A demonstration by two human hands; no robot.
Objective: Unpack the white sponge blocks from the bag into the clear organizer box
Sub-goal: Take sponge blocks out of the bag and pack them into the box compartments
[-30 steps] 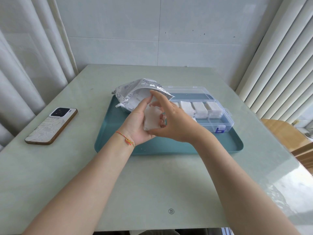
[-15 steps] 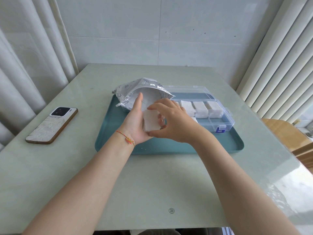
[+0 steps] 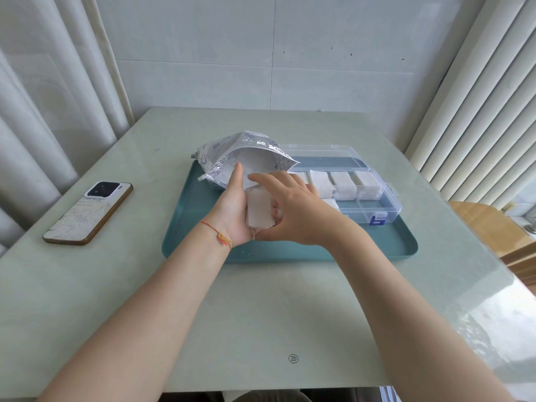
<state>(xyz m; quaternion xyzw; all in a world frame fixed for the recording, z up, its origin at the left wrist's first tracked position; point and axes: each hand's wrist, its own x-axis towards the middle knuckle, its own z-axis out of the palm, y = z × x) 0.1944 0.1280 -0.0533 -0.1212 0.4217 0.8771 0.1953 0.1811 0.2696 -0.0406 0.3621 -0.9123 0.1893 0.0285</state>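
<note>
- White rectangular sponge block [image 3: 259,210] sits between both hands over the teal plastic tray [image 3: 191,227], long axis running roughly 12-to-6 o'clock, near-upright on its short edge against the left palm.
- Left hand [image 3: 232,210]: palm faces right, fingers straight toward 12 o'clock, backing the block; thumb and lower fingers hidden, so whether they wrap it I cannot tell.
- Right hand [image 3: 293,210]: fingers curled round the block's right side and near end, index stretched across its top toward 10 o'clock. Reads as the gripping hand.
- Key relation: clear plastic organizer box [image 3: 385,210] lies at about 3 o'clock from the block, on the right hand's side; that hand is nearer. Back row holds white blocks already; the front row looks mostly free, one block partly visible behind the right hand.
- Judgement: next move is a short carry rightward, block's long axis needing to match a compartment.
- Silver foil bag [image 3: 232,152] at 12 o'clock from the hands, mouth open toward the viewer, on the tray's far-left corner.
- Versus 0.5 s ago: block stays in the same spot; right index has extended further over its top, left fingertips reach nearer the bag mouth.
- Outward: phone with a marbled case [image 3: 87,216] at 9 o'clock on the pale green surface [image 3: 261,314], well apart from the tray.
</note>
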